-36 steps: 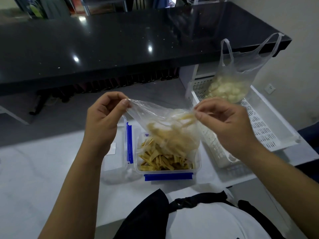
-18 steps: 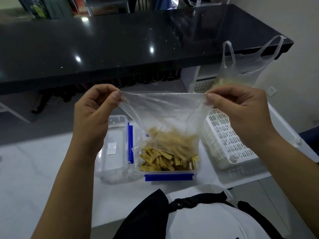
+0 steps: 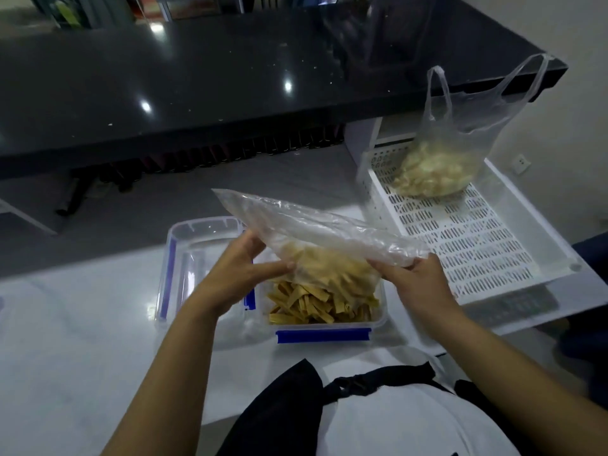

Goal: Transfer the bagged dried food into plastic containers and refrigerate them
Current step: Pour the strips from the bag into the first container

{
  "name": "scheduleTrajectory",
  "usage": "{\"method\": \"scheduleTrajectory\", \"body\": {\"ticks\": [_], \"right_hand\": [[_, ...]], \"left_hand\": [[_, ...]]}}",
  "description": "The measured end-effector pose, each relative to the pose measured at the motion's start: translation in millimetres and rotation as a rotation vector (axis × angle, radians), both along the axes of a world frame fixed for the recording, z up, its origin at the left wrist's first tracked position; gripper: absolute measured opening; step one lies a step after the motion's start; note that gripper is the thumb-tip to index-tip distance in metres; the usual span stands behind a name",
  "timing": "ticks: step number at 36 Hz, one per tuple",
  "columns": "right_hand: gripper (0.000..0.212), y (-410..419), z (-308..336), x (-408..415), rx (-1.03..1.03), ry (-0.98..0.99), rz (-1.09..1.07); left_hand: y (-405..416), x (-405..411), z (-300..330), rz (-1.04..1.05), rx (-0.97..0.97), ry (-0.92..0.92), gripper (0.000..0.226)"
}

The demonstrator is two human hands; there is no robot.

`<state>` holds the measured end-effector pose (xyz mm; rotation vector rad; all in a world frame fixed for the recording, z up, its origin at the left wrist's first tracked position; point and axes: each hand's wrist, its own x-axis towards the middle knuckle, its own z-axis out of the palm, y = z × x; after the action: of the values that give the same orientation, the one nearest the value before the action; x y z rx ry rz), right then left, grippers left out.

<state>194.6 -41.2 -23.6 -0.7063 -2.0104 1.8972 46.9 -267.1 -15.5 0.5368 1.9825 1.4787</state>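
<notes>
A clear plastic bag (image 3: 316, 230) with yellow dried strips in it lies tilted over an open clear container (image 3: 378, 319) with blue clips. Yellow strips (image 3: 309, 306) fill the container. My left hand (image 3: 241, 274) grips the bag's lower left part, thumb stretched along the bulge of food. My right hand (image 3: 414, 281) grips the bag's right end just above the container's right side. The container's lid (image 3: 197, 245) lies to the left on the white table.
A white perforated tray (image 3: 477, 245) at the right holds a second handled bag (image 3: 441, 169) of pale dried food. A black glossy counter (image 3: 230, 77) runs across the back. The white table (image 3: 82, 340) spreads to the left.
Both hands have dropped from holding the bag's top edge stretched wide to gripping it low, just over the container. The bag now lies tilted with its free end pointing up-left.
</notes>
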Motion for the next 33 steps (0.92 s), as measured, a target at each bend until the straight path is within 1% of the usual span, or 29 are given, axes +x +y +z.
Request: {"method": "scheduleTrajectory", "body": {"ticks": [1,3,4,7,11,16,20,26,33], "right_hand": [[0.019,1,0,-1,-0.004,-0.005,-0.021],[0.011,7,0,-6,-0.013,-0.043,-0.045],[0.010,9,1,-9,-0.040,-0.052,-0.056],[0.009,13,12,-18,-0.159,-0.007,-0.105],[0.017,19,17,-25,-0.173,0.013,-0.066],[0.018,19,7,-22,-0.167,-0.079,-0.011],[0.012,17,-4,-12,-0.029,-0.144,0.062],[0.014,14,-1,-11,-0.069,-0.099,-0.024],[0.012,13,9,-13,-0.104,-0.053,-0.029]], "left_hand": [[3,1,-5,0.000,-0.014,0.029,0.038],[9,2,-8,0.088,0.007,0.079,0.010],[11,2,-6,0.143,0.021,0.107,0.007],[17,-3,2,0.215,0.117,0.100,0.013],[21,-6,14,0.247,0.244,0.037,0.016],[24,-5,7,0.289,0.194,0.032,0.016],[24,1,5,0.306,0.184,0.077,0.015],[27,4,17,0.297,0.249,0.139,0.016],[28,2,29,0.301,0.282,0.161,0.018]]}}
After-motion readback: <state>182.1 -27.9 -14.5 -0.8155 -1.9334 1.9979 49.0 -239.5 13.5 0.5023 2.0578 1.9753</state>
